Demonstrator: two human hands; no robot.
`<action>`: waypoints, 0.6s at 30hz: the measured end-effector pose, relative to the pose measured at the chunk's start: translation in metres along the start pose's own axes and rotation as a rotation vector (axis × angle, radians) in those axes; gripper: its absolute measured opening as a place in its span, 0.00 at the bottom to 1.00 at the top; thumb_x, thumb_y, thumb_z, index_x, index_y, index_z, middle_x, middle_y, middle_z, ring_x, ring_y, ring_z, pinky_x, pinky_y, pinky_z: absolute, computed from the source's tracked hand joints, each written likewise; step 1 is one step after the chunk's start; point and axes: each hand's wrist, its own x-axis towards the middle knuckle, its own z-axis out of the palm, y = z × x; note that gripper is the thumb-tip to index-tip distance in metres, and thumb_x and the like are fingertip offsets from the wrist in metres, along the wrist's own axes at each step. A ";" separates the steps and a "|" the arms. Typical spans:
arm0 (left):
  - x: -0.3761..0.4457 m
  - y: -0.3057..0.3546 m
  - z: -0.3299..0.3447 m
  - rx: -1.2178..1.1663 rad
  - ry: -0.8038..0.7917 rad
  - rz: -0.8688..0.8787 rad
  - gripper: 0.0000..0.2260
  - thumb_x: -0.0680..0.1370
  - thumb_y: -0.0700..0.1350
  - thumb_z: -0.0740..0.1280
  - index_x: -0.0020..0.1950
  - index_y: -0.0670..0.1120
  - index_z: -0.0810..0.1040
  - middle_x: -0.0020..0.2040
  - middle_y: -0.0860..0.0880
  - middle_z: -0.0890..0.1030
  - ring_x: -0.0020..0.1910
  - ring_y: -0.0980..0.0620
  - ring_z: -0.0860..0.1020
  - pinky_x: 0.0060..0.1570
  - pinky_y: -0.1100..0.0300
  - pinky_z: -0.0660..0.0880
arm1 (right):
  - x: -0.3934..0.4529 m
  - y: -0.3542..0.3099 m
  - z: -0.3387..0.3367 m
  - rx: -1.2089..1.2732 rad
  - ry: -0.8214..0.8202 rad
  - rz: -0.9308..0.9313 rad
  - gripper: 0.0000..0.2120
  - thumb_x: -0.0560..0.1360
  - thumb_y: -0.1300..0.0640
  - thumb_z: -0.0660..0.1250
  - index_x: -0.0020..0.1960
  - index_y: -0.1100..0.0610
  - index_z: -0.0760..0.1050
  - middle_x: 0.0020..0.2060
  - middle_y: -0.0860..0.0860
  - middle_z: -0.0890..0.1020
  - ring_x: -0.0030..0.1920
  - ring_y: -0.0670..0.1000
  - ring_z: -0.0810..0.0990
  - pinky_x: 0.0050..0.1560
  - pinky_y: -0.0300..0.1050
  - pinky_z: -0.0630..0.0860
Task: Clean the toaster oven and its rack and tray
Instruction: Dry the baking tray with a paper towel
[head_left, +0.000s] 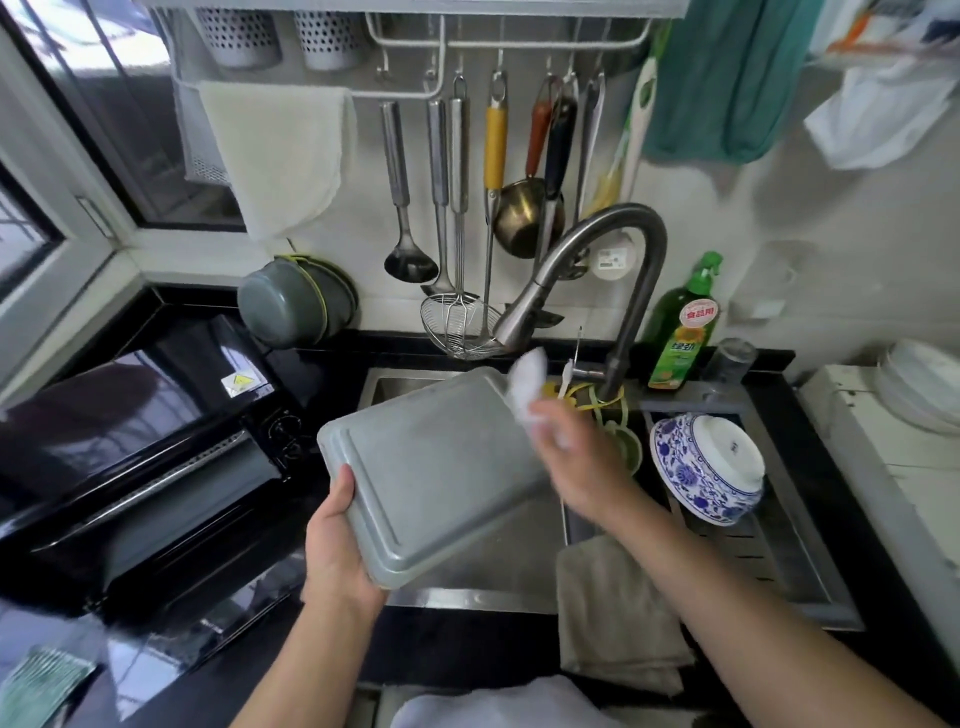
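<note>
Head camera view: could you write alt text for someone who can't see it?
Over a kitchen sink, a left hand holds a grey metal tray tilted while the right hand wipes its far edge with a white cloth. An open black toaster oven sits left.

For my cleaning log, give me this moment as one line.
left hand: grips grey metal oven tray over sink | right hand: holds white cloth at tray edge | black toaster oven: open

Both forearms bare, no sleeves, nothing worn.
</note>
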 end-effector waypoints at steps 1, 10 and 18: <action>-0.001 -0.001 0.003 -0.008 -0.004 0.015 0.16 0.84 0.54 0.63 0.65 0.47 0.81 0.58 0.42 0.86 0.50 0.41 0.87 0.53 0.40 0.80 | -0.006 0.003 0.013 -0.051 -0.169 -0.066 0.19 0.82 0.48 0.60 0.72 0.49 0.69 0.75 0.47 0.66 0.75 0.48 0.64 0.70 0.40 0.59; -0.005 -0.003 0.039 -0.170 0.062 0.075 0.17 0.85 0.55 0.61 0.63 0.46 0.81 0.55 0.43 0.87 0.52 0.40 0.86 0.57 0.40 0.79 | -0.048 -0.031 0.041 0.080 0.144 -0.071 0.19 0.82 0.62 0.57 0.71 0.56 0.72 0.76 0.48 0.65 0.77 0.47 0.61 0.72 0.30 0.58; 0.002 -0.001 0.042 -0.167 -0.090 -0.027 0.28 0.66 0.58 0.73 0.61 0.44 0.77 0.43 0.43 0.85 0.40 0.46 0.86 0.46 0.53 0.83 | -0.090 -0.088 0.039 -0.048 -0.104 -0.666 0.21 0.80 0.65 0.51 0.67 0.61 0.76 0.68 0.56 0.74 0.71 0.56 0.69 0.74 0.49 0.64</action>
